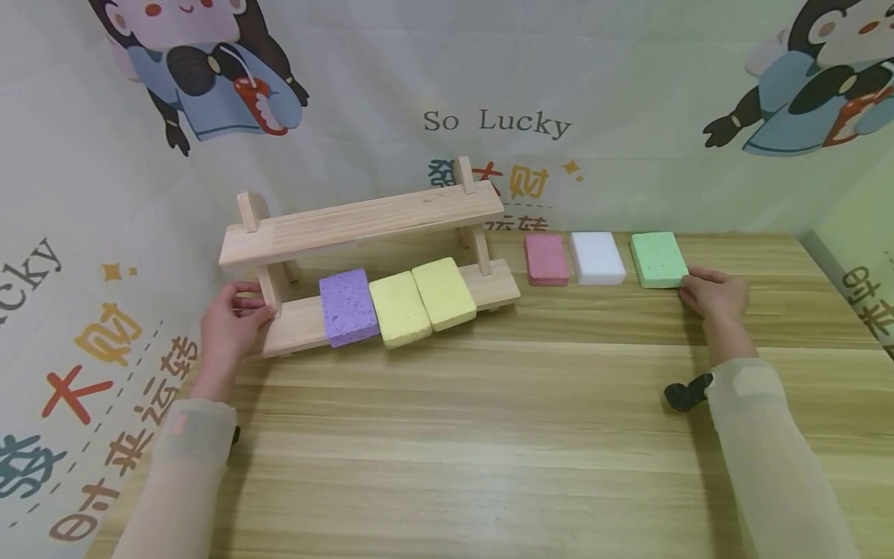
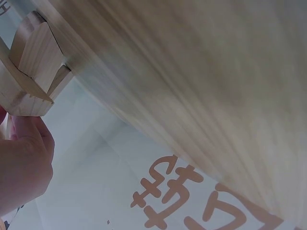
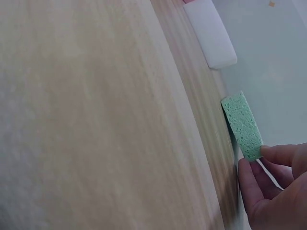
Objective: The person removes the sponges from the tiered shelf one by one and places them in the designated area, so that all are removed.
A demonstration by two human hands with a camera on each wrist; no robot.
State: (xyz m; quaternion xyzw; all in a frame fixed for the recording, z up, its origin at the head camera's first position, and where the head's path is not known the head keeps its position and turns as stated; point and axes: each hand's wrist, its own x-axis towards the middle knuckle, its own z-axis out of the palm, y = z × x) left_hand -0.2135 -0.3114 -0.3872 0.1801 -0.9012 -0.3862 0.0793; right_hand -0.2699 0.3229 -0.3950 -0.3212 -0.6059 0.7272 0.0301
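My left hand (image 1: 233, 322) grips the left end of a two-tier wooden rack (image 1: 377, 221), beside its upright. In the left wrist view that hand (image 2: 26, 163) is partly cut off by the frame edge, against the rack's end (image 2: 29, 91). A purple sponge (image 1: 349, 308) and two yellow sponges (image 1: 400, 309) lie side by side on the lower board, overhanging its front. At the right, my right hand (image 1: 719, 299) pinches the near right corner of a green sponge (image 1: 659, 260). The right wrist view shows the thumb above the green sponge (image 3: 243, 125) and fingers below, its near end slightly raised.
Left of the green sponge lie a white sponge (image 1: 597, 258) and a pink sponge (image 1: 547, 260), in a row along the back of the wooden table (image 1: 475, 435). A printed cloth (image 1: 363, 93) hangs close behind and at both sides.
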